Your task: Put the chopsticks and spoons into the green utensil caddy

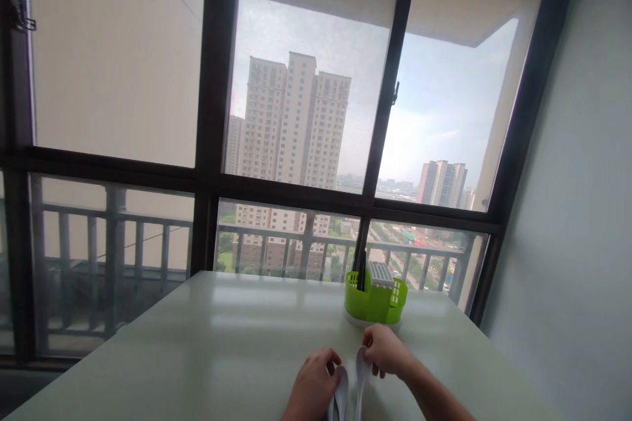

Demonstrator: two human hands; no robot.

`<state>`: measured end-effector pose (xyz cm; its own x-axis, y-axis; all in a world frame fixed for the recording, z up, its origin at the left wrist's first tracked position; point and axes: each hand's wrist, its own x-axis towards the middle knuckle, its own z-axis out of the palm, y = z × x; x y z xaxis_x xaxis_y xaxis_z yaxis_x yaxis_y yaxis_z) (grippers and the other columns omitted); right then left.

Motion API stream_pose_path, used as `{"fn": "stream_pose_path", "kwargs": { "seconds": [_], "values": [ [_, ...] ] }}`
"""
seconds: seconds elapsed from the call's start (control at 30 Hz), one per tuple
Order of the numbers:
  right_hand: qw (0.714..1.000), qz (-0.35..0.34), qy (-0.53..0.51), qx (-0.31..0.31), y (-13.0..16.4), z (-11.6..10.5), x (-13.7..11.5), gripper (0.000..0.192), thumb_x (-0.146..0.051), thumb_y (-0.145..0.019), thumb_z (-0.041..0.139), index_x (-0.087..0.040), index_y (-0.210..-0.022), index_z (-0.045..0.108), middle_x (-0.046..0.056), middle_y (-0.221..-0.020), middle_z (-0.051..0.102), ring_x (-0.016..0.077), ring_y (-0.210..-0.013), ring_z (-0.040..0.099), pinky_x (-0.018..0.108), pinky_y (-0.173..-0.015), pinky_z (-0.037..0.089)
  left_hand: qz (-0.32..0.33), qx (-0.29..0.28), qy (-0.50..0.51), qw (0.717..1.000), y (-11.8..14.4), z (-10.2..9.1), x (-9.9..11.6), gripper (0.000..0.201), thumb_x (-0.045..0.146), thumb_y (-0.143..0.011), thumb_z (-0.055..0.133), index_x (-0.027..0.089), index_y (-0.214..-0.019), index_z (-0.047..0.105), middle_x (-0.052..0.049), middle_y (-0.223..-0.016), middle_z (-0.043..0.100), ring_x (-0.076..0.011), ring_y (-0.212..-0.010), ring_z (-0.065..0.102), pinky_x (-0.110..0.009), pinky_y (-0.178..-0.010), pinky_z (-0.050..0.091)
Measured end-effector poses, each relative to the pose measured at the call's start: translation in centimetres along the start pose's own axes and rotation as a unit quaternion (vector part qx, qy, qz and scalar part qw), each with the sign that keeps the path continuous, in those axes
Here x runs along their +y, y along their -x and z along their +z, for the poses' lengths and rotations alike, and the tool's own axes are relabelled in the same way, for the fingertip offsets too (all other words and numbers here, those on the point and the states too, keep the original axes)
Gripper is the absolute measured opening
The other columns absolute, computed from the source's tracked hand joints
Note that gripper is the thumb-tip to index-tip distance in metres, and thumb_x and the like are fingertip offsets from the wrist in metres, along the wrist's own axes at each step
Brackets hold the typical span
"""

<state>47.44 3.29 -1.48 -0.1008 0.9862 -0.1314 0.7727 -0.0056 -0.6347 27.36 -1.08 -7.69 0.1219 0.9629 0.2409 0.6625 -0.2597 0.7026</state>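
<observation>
At the near side of the table, my left hand (316, 381) has its fingers closed at the edge of a white spoon (342, 387). Beside it, my right hand (388, 350) pinches the bowl end of another white spoon (361, 368). Both spoons point away from me, their handles running off the bottom of the view. Just beyond my right hand stands a bright green utensil holder (375, 308) on a pale base. Thin black sticks, like chopsticks (362, 271), rise from its left compartment, and a grey-white slotted piece (380, 273) tops its middle.
The glossy pale table (237, 329) reaches to a large dark-framed window (296, 187). A white wall (567, 210) rises at the right. Outside are a railing (296, 240) and tall buildings (301, 122).
</observation>
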Motion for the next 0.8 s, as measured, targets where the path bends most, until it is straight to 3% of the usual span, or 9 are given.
{"fn": "stream_pose_path", "kwargs": {
  "seconds": [0.13,0.2,0.3,0.4,0.57,0.8],
  "values": [
    [0.987,-0.063,0.032,0.146,-0.7,-8.5,-3.5,0.013,-0.009,-0.086,0.054,-0.017,-0.089,0.063,0.005,-0.084,0.069,0.0147,-0.067,0.065,0.019,-0.056,0.044,-0.004,0.007,0.010,1.000,0.1,0.0,0.1,0.021,0.020,-0.080,0.056,0.025,-0.094,0.070,-0.001,-0.094,0.072,-0.0184,-0.101,0.063,-0.025,-0.089,0.040],
    [0.933,-0.156,0.089,0.312,-1.0,-11.7,-5.5,0.012,-0.015,-0.094,0.053,-0.017,-0.091,0.065,0.006,-0.089,0.068,0.0160,-0.078,0.064,0.021,-0.066,0.045,-0.003,0.012,0.015,1.000,0.1,0.0,0.1,0.019,0.021,-0.080,0.057,0.025,-0.093,0.070,-0.001,-0.093,0.072,-0.0184,-0.100,0.063,-0.025,-0.089,0.040],
    [0.857,-0.229,0.149,0.438,-1.7,-13.6,-7.7,0.014,-0.017,-0.101,0.049,-0.016,-0.097,0.063,0.007,-0.094,0.064,0.0159,-0.079,0.061,0.022,-0.070,0.044,-0.006,0.017,0.025,1.000,0.1,-0.1,0.2,0.016,0.026,-0.081,0.059,0.025,-0.094,0.070,-0.001,-0.094,0.072,-0.0190,-0.099,0.063,-0.026,-0.089,0.041],
    [0.842,-0.227,0.211,0.442,-3.2,-12.7,-8.8,0.014,-0.016,-0.103,0.047,-0.016,-0.099,0.060,0.008,-0.098,0.061,0.0149,-0.076,0.060,0.021,-0.068,0.043,-0.007,0.023,0.027,0.999,0.1,-0.2,0.2,0.016,0.030,-0.085,0.058,0.025,-0.095,0.070,-0.002,-0.095,0.072,-0.0197,-0.098,0.063,-0.027,-0.089,0.042],
    [0.845,-0.188,0.333,0.373,-5.9,-8.9,-8.8,0.015,-0.018,-0.106,0.043,-0.016,-0.107,0.058,0.009,-0.102,0.058,0.0170,-0.080,0.063,0.022,-0.067,0.044,-0.011,0.038,0.024,0.999,0.1,-0.3,0.4,0.022,0.032,-0.091,0.049,0.024,-0.091,0.069,-0.004,-0.095,0.073,-0.0203,-0.097,0.064,-0.028,-0.088,0.042],
    [0.847,-0.194,0.384,0.311,-7.9,-4.4,-8.1,0.019,-0.005,-0.098,0.048,-0.016,-0.107,0.060,0.011,-0.106,0.059,0.0188,-0.081,0.065,0.023,-0.066,0.048,-0.008,0.037,0.018,0.999,0.2,-0.2,0.6,0.023,0.030,-0.090,0.048,0.024,-0.088,0.070,-0.005,-0.097,0.074,-0.0215,-0.099,0.064,-0.029,-0.089,0.042]
  ]
}}
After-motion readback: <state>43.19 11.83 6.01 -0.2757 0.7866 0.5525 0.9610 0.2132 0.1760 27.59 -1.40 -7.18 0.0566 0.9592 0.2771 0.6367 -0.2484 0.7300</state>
